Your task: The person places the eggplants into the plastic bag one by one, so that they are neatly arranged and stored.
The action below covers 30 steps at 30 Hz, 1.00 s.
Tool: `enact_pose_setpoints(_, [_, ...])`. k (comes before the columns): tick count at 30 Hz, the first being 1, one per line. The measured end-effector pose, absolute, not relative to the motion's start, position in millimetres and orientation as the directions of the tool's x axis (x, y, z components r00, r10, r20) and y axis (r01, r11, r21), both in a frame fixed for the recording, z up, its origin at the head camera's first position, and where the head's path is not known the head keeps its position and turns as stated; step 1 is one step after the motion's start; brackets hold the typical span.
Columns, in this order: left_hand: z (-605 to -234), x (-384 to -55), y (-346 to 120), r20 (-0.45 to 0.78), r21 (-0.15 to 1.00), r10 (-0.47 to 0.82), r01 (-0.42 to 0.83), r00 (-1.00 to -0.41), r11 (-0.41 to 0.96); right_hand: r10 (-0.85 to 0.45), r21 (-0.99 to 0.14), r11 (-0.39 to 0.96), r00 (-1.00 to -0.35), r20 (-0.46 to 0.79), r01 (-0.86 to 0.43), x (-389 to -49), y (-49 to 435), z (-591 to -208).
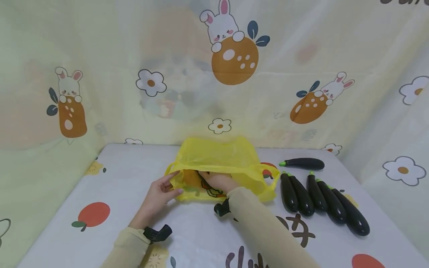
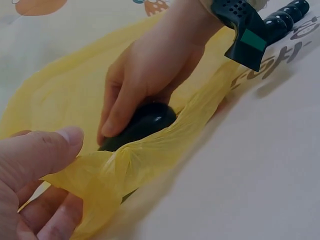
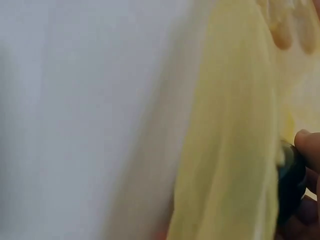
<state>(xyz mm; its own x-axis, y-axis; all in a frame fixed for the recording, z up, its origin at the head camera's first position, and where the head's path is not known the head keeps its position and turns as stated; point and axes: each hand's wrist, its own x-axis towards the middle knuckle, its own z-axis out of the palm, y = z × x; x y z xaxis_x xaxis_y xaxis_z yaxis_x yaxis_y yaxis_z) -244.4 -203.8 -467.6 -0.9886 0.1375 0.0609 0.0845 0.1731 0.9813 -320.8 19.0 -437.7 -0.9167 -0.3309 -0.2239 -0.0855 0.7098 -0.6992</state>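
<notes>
Your left hand (image 1: 159, 192) pinches the left edge of the yellow bag (image 1: 216, 153); to its right, inside, your right hand (image 1: 219, 181) grips a dark eggplant (image 2: 145, 124).

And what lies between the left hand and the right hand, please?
The left wrist view shows part of the yellow bag between the left hand and right hand.

The thin, creased yellow bag (image 1: 214, 154) gapes around the right hand (image 1: 218, 182), its edge pinched by the left hand (image 1: 159, 192). A glossy, dark eggplant (image 2: 145, 124) lies within its mouth, gripped by the right hand.
</notes>
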Motion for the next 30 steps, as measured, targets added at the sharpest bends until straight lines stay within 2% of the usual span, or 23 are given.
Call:
enact_pose_setpoints(1, [-468,-244,-203,0.062,0.98,0.134,0.086,-0.989,0.18,-0.317,-0.611,0.778,-0.932,-0.175,-0.15,-321,18,-439])
enact_pose_setpoints(7, [-467,-244,-201,0.071,0.977,0.126,0.095,-0.989,0.193,-0.351,-0.604,0.761,-0.933,-0.078,-0.236,-323,16,-442])
enact_pose_setpoints(21, [-471,-245,-199,0.062,0.977,0.133,0.088,-0.989,0.194,-0.353,-0.609,0.759,-0.931,-0.091,-0.229,-319,21,-436])
enact_pose_setpoints(27, [-471,-244,-199,0.066,0.97,0.121,0.092,-0.99,0.225,-0.43,-0.581,0.744,-0.902,-0.037,-0.331,-313,29,-429])
enact_pose_setpoints(30, [-471,-244,-200,0.076,0.971,0.121,0.101,-0.99,0.219,-0.455,-0.563,0.748,-0.889,-0.048,-0.352,-308,36,-424])
